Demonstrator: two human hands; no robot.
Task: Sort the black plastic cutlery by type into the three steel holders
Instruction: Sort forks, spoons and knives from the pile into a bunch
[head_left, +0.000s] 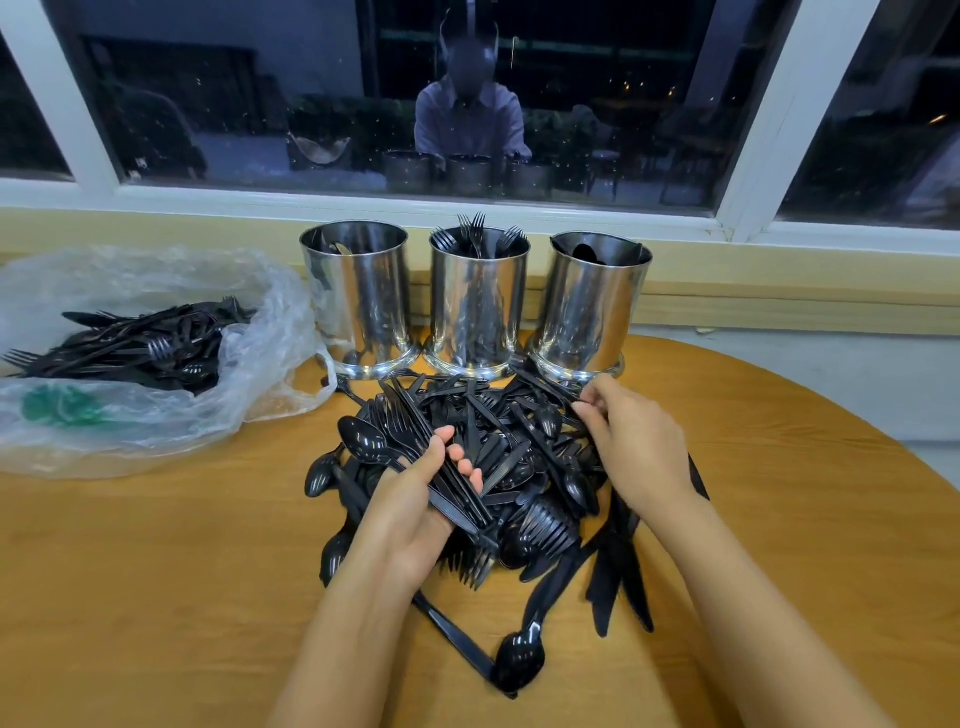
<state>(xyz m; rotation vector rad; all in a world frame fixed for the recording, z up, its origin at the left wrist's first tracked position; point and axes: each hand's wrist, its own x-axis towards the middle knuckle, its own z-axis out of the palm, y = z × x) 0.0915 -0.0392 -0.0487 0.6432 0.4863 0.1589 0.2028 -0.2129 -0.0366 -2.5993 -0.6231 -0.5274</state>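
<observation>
— What have you got hold of?

— My left hand (415, 499) is curled round a bundle (460, 501) of black cutlery, just above the pile (524, 457) at mid-frame. My right hand (639, 441) has bent fingers down in the pile's far right edge. Whether they pinch a piece, I can't tell.

— How far along?

— Early, I'd judge. The middle holder (478, 306) shows a few forks (475, 228), the right holder (592, 306) something dark, the left holder (358, 301) little I can make out. The pile on the table (156, 597) is big, and the bag (249, 395) at left holds more.
</observation>
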